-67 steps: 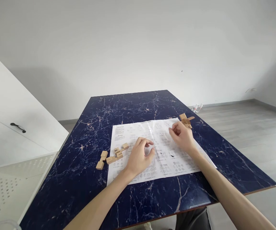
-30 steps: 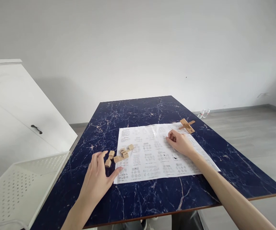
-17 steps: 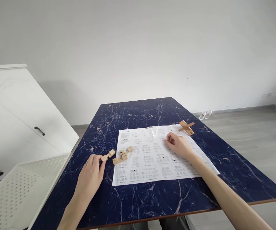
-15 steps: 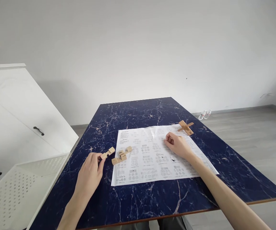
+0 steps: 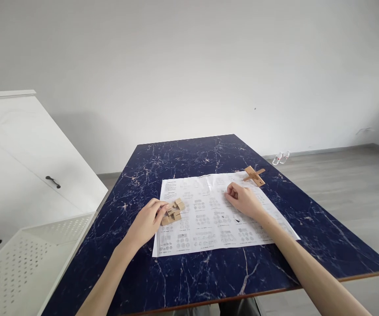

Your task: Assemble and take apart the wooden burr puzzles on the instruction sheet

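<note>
My left hand (image 5: 148, 221) is at the left part of a printed sheet (image 5: 205, 250), its fingers closed on a notched wooden puzzle piece, mostly hidden under them. Against its fingertips lie more light wooden puzzle pieces (image 5: 172, 212), one marked with a black 3. Loosely curled, my right hand (image 5: 242, 198) rests on the right half of the sheet, and nothing shows in it. Just beyond it, at the sheet's top right corner, sits a crossed pair of darker wooden pieces (image 5: 255, 176), marked with a 2.
A dark blue marbled table (image 5: 189, 158) carries everything. To the left stands a white cabinet (image 5: 21, 153) with black handles, above a perforated white panel (image 5: 11, 267). Clear plastic bottles (image 5: 280, 158) are on the floor by the wall at the right.
My left hand has moved right with its wooden piece, from the bare table to the numbered pieces on the sheet, which have turned and shifted slightly. My right hand stays put.
</note>
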Motion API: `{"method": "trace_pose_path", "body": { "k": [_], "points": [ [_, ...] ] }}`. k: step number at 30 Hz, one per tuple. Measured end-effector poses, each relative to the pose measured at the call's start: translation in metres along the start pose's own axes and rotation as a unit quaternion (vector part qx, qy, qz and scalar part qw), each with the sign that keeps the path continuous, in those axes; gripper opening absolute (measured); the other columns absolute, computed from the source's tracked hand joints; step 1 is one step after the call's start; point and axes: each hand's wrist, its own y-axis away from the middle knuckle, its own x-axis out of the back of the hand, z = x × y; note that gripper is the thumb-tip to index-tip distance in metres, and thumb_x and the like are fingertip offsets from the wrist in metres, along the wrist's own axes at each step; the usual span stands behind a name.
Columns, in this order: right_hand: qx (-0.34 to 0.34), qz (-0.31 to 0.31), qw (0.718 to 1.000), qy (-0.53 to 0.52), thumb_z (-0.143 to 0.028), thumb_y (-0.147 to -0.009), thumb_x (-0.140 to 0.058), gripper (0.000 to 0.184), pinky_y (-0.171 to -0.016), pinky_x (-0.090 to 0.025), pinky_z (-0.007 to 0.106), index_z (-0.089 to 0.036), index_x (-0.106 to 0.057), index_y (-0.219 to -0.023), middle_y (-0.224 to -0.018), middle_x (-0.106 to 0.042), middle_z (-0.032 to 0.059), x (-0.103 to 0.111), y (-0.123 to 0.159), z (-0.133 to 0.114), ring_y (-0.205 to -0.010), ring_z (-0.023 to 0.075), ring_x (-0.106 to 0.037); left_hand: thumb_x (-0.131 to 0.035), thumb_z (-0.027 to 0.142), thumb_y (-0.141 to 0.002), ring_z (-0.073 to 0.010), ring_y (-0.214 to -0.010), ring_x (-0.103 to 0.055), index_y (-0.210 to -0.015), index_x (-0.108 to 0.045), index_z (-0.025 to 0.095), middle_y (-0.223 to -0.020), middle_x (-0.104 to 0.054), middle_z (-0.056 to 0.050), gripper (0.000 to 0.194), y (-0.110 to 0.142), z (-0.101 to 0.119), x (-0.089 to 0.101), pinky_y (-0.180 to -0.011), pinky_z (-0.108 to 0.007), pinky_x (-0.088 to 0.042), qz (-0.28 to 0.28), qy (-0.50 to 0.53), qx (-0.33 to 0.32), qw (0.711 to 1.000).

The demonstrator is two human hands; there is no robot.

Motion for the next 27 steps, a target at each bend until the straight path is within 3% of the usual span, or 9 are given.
{"method": "trace_pose_path", "body": {
  "k": [2,4,6,11,16,23,25,27],
  "points": [
    [0.001,0.001,1.000,-0.001,-0.034,-0.090,-0.056,0.011,-0.059,-0.039,0.032,-0.026,-0.051,-0.086,-0.067,-0.064,-0.0002,0.000,0.000,0.000,-0.059,0.0209,-0.059,-0.044,0.063,-0.104,-0.0293,-0.107,-0.072,-0.132,-0.067,0.024,-0.126,-0.067,-0.011,0.053,-0.001,0.004,-0.004,-0.088,-0.039,-0.060,0.000,-0.017,-0.016,1.000],
    [0.001,0.002,1.000,-0.002,-0.034,-0.090,-0.055,0.011,-0.059,-0.039,0.032,-0.026,-0.051,-0.086,-0.068,-0.064,0.0003,0.000,-0.001,0.000,-0.059,0.0210,-0.058,-0.062,0.070,-0.092,-0.0342,-0.118,-0.068,-0.138,-0.064,0.025,-0.135,-0.065,-0.012,0.065,-0.001,0.005,-0.007,-0.095,-0.044,-0.058,0.002,-0.048,-0.041,0.998],
    [-0.001,0.003,1.000,-0.002,-0.034,-0.090,-0.055,0.011,-0.060,-0.040,0.032,-0.026,-0.051,-0.086,-0.068,-0.064,0.0002,0.000,-0.001,0.000,-0.059,0.0209,-0.058,-0.073,0.070,-0.084,-0.0372,-0.125,-0.064,-0.139,-0.063,0.026,-0.138,-0.065,-0.012,0.071,-0.001,0.003,-0.010,-0.100,-0.047,-0.056,-0.002,-0.063,-0.054,0.997],
    [-0.007,0.004,1.000,-0.001,-0.033,-0.089,-0.057,0.011,-0.059,-0.039,0.032,-0.026,-0.050,-0.084,-0.066,-0.063,-0.0005,0.001,-0.002,-0.002,-0.057,0.0205,-0.057,-0.073,0.060,-0.088,-0.0344,-0.122,-0.066,-0.130,-0.066,0.027,-0.133,-0.069,-0.009,0.054,-0.002,0.003,-0.009,-0.099,-0.046,-0.055,-0.009,-0.049,-0.035,0.998],
    [0.004,-0.009,1.000,-0.006,-0.032,-0.090,-0.057,0.011,-0.058,-0.037,0.032,-0.026,-0.049,-0.084,-0.064,-0.060,-0.0020,0.001,-0.001,-0.013,-0.057,0.0201,-0.055,-0.076,0.059,-0.085,-0.0330,-0.109,-0.069,-0.118,-0.064,0.023,-0.120,-0.071,-0.009,0.050,-0.005,0.023,-0.025,-0.091,-0.046,-0.056,0.016,-0.053,-0.025,0.998],
    [0.069,-0.150,0.980,-0.110,-0.035,-0.096,-0.058,0.014,-0.059,-0.041,0.030,-0.026,-0.052,-0.087,-0.071,-0.063,-0.0017,0.000,-0.014,-0.057,-0.063,0.0181,-0.058,-0.079,0.051,-0.083,-0.0323,-0.098,-0.068,-0.102,-0.056,0.021,-0.103,-0.067,-0.009,0.043,-0.014,0.063,-0.068,-0.093,-0.052,-0.052,0.084,-0.050,-0.028,0.995],
    [0.074,-0.162,0.978,-0.107,-0.035,-0.096,-0.061,0.015,-0.058,-0.039,0.029,-0.025,-0.053,-0.088,-0.070,-0.063,-0.0025,-0.002,-0.020,-0.063,-0.061,0.0166,-0.056,-0.078,0.057,-0.083,-0.0343,-0.100,-0.067,-0.108,-0.056,0.020,-0.106,-0.066,-0.011,0.050,-0.017,0.072,-0.072,-0.093,-0.055,-0.052,0.075,-0.032,0.002,0.997],
    [0.073,-0.167,0.975,-0.130,-0.037,-0.097,-0.062,0.017,-0.057,-0.038,0.028,-0.025,-0.053,-0.089,-0.071,-0.063,-0.0026,-0.006,-0.024,-0.063,-0.060,0.0154,-0.055,-0.076,0.067,-0.082,-0.0348,-0.104,-0.067,-0.126,-0.053,0.018,-0.115,-0.066,-0.014,0.070,-0.023,0.075,-0.068,-0.093,-0.054,-0.053,0.050,0.039,0.040,0.997]
  ]
}}
